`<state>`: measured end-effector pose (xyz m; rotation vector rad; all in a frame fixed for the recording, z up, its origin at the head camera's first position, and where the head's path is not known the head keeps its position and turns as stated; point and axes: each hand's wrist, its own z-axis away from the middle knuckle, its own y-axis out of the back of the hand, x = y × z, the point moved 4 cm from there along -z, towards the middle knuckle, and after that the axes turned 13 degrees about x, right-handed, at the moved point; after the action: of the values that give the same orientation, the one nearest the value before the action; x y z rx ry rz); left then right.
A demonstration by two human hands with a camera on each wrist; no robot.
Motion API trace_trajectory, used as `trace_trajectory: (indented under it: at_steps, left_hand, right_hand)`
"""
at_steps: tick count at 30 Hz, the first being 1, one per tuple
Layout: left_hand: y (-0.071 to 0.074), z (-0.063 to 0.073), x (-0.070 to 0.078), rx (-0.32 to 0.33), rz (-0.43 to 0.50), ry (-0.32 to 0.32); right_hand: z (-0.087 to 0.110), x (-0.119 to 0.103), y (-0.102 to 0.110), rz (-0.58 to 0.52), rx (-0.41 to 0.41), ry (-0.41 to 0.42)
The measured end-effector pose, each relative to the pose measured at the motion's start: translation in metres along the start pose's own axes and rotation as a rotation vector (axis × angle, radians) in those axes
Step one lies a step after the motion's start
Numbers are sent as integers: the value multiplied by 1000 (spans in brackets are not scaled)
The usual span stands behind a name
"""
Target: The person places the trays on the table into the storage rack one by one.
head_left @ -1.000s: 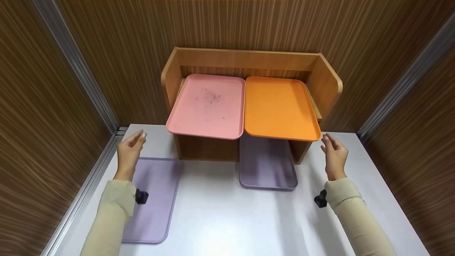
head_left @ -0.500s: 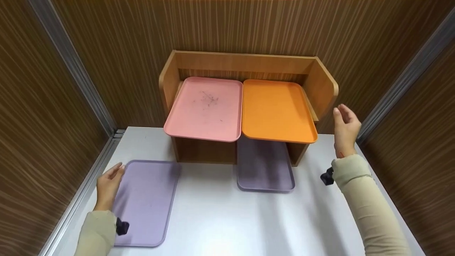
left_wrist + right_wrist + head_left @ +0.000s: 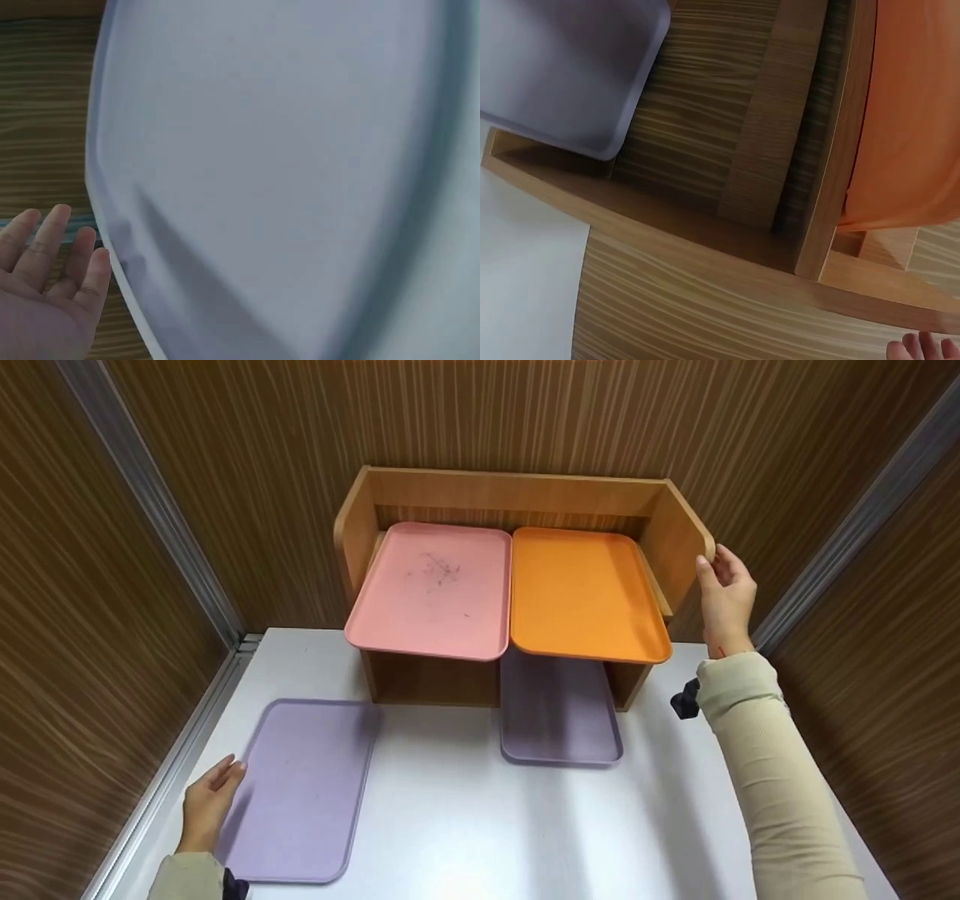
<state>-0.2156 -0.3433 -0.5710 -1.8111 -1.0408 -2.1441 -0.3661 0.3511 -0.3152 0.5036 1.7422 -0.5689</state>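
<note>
In the head view my left hand [image 3: 208,805] is beside the left edge of a light purple tray [image 3: 307,787] on the table. Its fingers look relaxed in the left wrist view, with nothing held. My right hand [image 3: 727,592] is at the front corner of the right side panel [image 3: 679,536] of a small wooden shelf [image 3: 517,491]. Its thumb and fingertips are close to the panel's rounded edge; whether they touch it is unclear. On the shelf's top, a pink tray [image 3: 431,600] and an orange tray [image 3: 589,600] lie side by side.
A second purple tray [image 3: 562,727] sticks out from the shelf's lower right compartment onto the white table [image 3: 450,817]. Wood-grain walls [image 3: 517,412] enclose the table at the back and both sides.
My right hand has moved outward and up, from near the orange tray's front corner to the shelf's right panel. My left hand has come down and left along the purple tray.
</note>
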Motion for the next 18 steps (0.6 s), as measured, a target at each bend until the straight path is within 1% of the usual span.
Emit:
trace_trajectory:
  at_steps: [2, 5, 8, 11, 13, 18]
  left_hand:
    - [2, 0, -6, -18, 4, 10]
    - [3, 0, -12, -31, 34, 18]
    - [5, -1, -17, -19, 57, 10]
    - [8, -1, -24, 8, 59, -6]
    - [10, -1, -29, 21, 71, -13]
    - [15, 1, -42, 34, 75, -44]
  right_hand:
    - [-4, 3, -3, -41, 7, 6]
    - [-6, 6, -5, -119, 18, 9]
    - [-9, 7, -6, -170, 31, 14]
    - [-10, 7, -8, -168, 30, 11]
    - [-10, 6, -9, -139, 30, 19]
    - [-9, 3, -11, -120, 14, 22]
